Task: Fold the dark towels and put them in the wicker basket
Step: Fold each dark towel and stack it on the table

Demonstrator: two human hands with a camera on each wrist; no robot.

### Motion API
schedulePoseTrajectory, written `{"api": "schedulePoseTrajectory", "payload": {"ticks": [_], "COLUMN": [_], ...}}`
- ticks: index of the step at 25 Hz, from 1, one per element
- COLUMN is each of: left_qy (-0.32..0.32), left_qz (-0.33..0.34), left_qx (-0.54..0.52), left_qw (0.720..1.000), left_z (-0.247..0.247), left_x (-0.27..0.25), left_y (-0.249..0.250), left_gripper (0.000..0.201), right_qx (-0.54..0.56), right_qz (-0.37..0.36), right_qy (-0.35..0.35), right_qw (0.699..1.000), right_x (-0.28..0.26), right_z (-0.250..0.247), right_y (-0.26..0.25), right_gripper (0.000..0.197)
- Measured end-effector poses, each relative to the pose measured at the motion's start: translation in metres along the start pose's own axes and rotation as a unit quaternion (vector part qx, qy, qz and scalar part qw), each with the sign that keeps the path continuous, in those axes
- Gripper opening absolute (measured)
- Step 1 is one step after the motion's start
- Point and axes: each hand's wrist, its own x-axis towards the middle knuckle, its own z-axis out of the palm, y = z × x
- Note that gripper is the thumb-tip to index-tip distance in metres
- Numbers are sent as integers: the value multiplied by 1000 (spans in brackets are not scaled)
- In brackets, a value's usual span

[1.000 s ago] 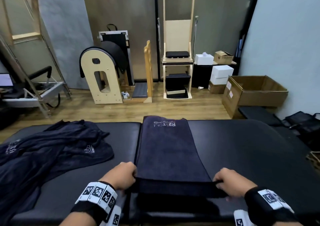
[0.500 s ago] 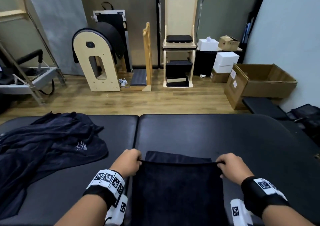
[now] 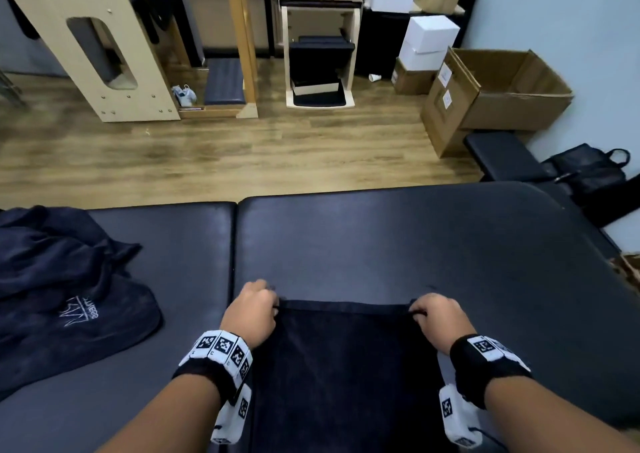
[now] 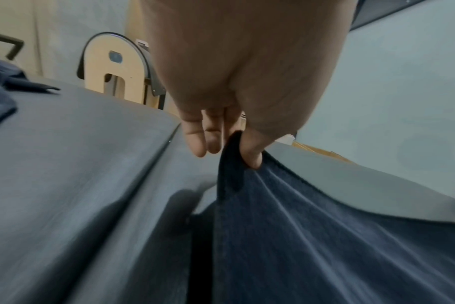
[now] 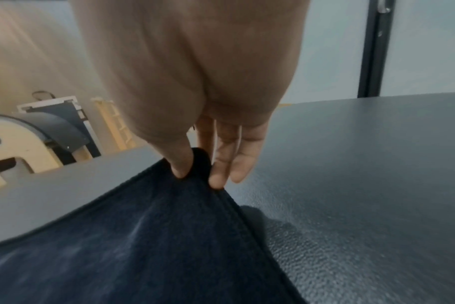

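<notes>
While the far edge that lay stretched across the bench a second ago now sits right at our fingertips, we have the towel [image 3: 341, 366] doubled back toward us, so one fold is in and the cloth looks about half its former length. We pinch its two upper corners: left hand [image 3: 250, 314] with thumb over the hem and fingers beneath, right hand [image 3: 437, 317] the same on the other side, the hem taut between them and lifted just off the bench [image 3: 398, 244]. From the wrist views the cloth fans down from each pinch in soft ridges. We judge another fold is due before this one is ready to go. Left of us, across the seam in the padding, the heap of towels [image 3: 65, 296] lies crumpled, unfolded, well apart from our hands. At the bench's right edge a sliver of woven rim shows, perhaps the basket [image 3: 630, 269]; we cannot tell. Nothing on the padding blocks the way there. Beyond, a cardboard box [image 3: 498, 92] stands on the floor.
</notes>
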Motion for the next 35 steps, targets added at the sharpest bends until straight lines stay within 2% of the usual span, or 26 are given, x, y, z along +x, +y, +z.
{"api": "schedulePoseTrajectory", "payload": {"ticks": [2, 7, 11, 14, 17, 21, 25, 28, 29, 31, 33, 35], "left_qy": [-23, -53, -72, -83, -37, 86, 252, 341, 352, 343, 296, 236], "left_qz": [43, 54, 12, -28, -31, -40, -34, -13, -10, -8, -18, -30], "left_qx": [22, 86, 39, -34, -55, -95, -129, -127, -119, -97, -78, -72], "left_qw": [999, 993, 997, 996, 997, 991, 959, 931, 928, 934, 952, 969], "left_z": [5, 5, -6, -21, -61, -157, -248, -277, -278, -263, -230, -182], "left_x": [14, 25, 25, 18, 10, 0, -25, -51, -58, -66, -69, -71], "left_y": [-7, -4, -3, -3, 6, 31, 54, 67, 69, 71, 66, 56], "left_gripper": [15, 13, 8, 11, 12, 12, 10, 7, 7, 8, 13, 20], "right_qx": [-39, -63, -39, 26, 57, 58, 118, 159, 160, 144, 112, 67], "right_qz": [-25, -11, 3, 1, -44, -131, -190, -243, -264, -284, -277, -239], "right_qy": [-20, -42, -22, -30, 2, 118, 270, 342, 350, 334, 297, 223], "right_qw": [999, 997, 999, 999, 997, 983, 936, 894, 885, 887, 907, 943], "right_x": [13, 26, 25, 20, 19, 24, 13, -3, -6, -7, -4, -5], "right_z": [7, 21, 13, -7, -44, -129, -211, -241, -243, -231, -204, -166], "right_y": [1, 10, 5, 7, 6, -21, -59, -73, -74, -68, -56, -40], "right_gripper": [21, 21, 7, 22, 31, 27, 21, 16, 13, 20, 20, 19]}}
